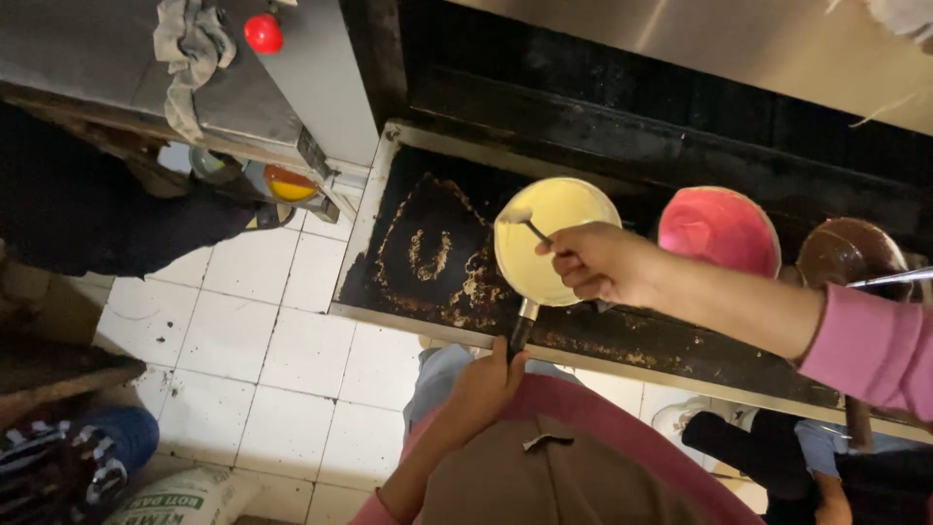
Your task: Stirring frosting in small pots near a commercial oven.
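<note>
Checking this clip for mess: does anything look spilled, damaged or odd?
Yes. The dark griddle left of the yellow batter pan carries crusty burnt residue in patches. A crumpled grey rag hangs over the steel counter edge.

A black, crusted flat griddle point(428, 255) with a pale metal rim carries 3 round pans: a yellow-batter saucepan point(569, 216) at 12 o'clock, a pink-batter pan point(719, 229) at 2 o'clock, and a brown-batter pan point(847, 253) at 3 o'clock. Burnt residue point(432, 255) lies at 10 o'clock.
</note>
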